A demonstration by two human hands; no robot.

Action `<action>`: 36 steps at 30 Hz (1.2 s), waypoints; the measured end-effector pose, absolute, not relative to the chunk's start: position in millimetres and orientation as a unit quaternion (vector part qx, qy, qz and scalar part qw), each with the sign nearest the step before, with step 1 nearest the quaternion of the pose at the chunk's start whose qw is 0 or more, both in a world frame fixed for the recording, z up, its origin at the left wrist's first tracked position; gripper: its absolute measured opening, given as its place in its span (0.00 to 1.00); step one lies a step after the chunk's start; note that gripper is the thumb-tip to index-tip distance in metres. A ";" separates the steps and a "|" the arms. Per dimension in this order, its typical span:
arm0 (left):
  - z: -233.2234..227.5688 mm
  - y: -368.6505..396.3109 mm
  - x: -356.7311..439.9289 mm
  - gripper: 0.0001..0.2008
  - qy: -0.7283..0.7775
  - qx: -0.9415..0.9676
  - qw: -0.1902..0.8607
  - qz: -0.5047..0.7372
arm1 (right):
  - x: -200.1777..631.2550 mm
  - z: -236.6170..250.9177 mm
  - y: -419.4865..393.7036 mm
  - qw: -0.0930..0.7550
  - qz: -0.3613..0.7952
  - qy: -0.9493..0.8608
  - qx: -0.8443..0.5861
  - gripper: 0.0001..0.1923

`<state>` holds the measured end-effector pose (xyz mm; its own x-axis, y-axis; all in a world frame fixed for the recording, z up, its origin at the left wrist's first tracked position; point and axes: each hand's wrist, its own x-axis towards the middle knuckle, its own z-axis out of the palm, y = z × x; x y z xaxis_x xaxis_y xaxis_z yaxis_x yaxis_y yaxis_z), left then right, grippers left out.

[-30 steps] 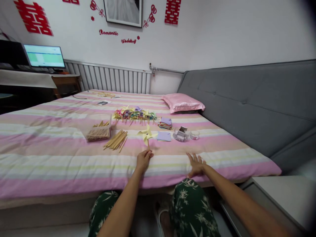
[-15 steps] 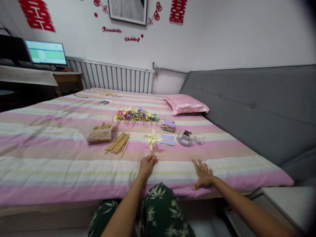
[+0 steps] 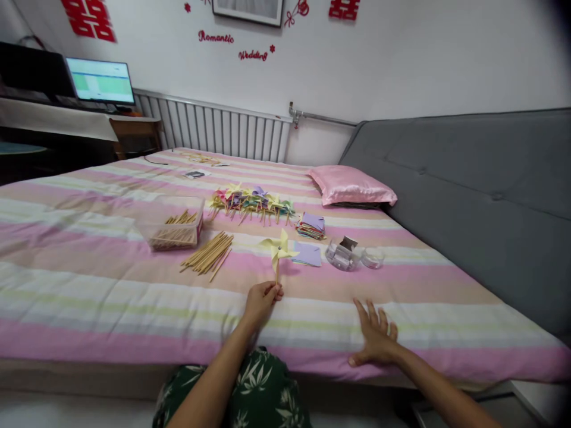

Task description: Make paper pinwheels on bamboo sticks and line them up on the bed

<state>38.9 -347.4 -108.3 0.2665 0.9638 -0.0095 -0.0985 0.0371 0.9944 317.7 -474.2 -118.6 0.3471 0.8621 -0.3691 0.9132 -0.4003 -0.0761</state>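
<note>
Left hand [image 3: 261, 300]: closed on stick of yellow pinwheel [image 3: 278, 248], held upright above striped bed cover [image 3: 89, 285]; grip unchanged from a second ago. Right hand [image 3: 377, 339]: open, flat on bed cover near edge, drawn slightly nearer body than before. Loose wooden sticks [image 3: 207, 252], purple paper square [image 3: 307, 254], finished pinwheel row [image 3: 250, 202] beyond: undisturbed. Assembly judged complete.

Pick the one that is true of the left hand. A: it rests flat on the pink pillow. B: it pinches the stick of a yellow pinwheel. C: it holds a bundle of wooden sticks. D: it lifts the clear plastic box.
B: the left hand pinches the stick of the yellow pinwheel, held upright over the striped bedspread.
</note>
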 end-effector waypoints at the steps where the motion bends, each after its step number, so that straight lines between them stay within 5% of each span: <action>1: -106.3 -348.6 38.6 0.14 0.407 0.528 0.596 0.448 | 317.3 -119.0 -475.7 0.069 -0.172 0.543 0.819 0.79; 7: -93.8 -348.5 40.6 0.18 0.421 0.510 0.603 0.447 | 314.5 -120.3 -477.7 0.003 -0.145 0.541 0.828 0.71; 12: -81.8 -325.4 64.2 0.21 0.413 0.520 0.596 0.451 | 287.3 -81.5 -435.8 -0.268 -0.240 0.608 0.708 0.36; 16: -71.5 -300.1 80.9 0.21 0.401 0.544 0.575 0.461 | 247.9 -41.3 -376.6 -0.425 -0.311 0.622 0.579 0.24; 29: -96.1 -206.9 115.6 0.14 0.357 0.610 0.546 0.449 | 215.7 -67.9 -222.2 -0.587 -0.254 0.508 0.577 0.15; 36: -96.0 -211.4 101.3 0.11 0.368 0.615 0.568 0.405 | 215.6 -82.7 -224.5 -0.611 -0.414 0.435 0.515 0.17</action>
<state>101.3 -211.4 -96.0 0.4018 0.9122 0.0796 -0.0075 -0.0836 0.9965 215.6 -224.5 -82.7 0.2779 0.9549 0.1051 -0.0588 0.1261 -0.9903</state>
